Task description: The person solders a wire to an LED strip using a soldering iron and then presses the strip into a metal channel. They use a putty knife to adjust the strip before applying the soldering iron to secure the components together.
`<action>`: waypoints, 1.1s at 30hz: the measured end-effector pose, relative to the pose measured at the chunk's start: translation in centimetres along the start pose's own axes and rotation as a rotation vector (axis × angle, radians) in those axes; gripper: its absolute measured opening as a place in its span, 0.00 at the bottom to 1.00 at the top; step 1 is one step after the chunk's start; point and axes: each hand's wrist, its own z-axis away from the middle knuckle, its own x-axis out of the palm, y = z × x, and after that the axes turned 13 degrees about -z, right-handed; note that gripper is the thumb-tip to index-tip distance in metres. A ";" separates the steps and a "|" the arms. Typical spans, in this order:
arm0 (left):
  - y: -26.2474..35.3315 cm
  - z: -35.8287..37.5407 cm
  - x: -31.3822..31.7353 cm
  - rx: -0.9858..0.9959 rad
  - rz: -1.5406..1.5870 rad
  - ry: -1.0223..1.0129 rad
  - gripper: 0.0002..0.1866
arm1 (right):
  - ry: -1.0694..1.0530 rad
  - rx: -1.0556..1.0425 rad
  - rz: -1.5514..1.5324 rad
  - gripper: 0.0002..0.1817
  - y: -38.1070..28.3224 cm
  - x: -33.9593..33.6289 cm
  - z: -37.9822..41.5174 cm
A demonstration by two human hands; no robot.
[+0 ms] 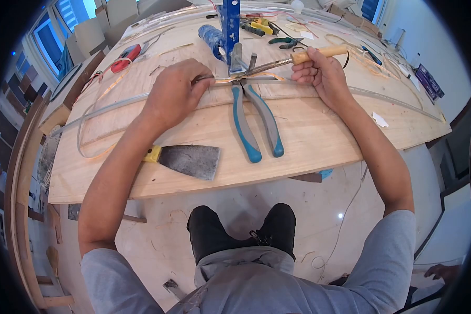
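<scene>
In my right hand is a soldering iron, gripped by its wooden handle. Its metal shaft points left, toward the jaws of a pair of pliers. My left hand is closed, with thumb and fingers pinching a thin LED strip that reaches toward those jaws. The pliers, with grey and teal handles, lie with handles toward me, at the foot of a blue upright metal piece. A metal clamp sits against that foot. The iron's tip and the exact contact point are too small to make out.
A scraper lies near the wooden table's front edge, under my left forearm. Behind are a blue roll, a red meter and green-handled cutters. A long metal profile crosses the board. A purple box stands right.
</scene>
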 end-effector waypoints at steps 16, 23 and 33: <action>-0.3 0.0 -0.2 0.002 -0.009 -0.026 0.08 | 0.110 -0.083 -0.112 0.20 -0.1 -0.8 -0.9; -0.3 0.0 -0.4 0.021 -0.023 -0.008 0.09 | -0.299 -0.175 -0.227 0.18 -7.3 -4.2 -0.4; -0.1 -0.4 -1.5 -0.006 -0.021 -0.004 0.09 | -0.150 -0.312 -0.092 0.18 -11.2 -9.1 3.7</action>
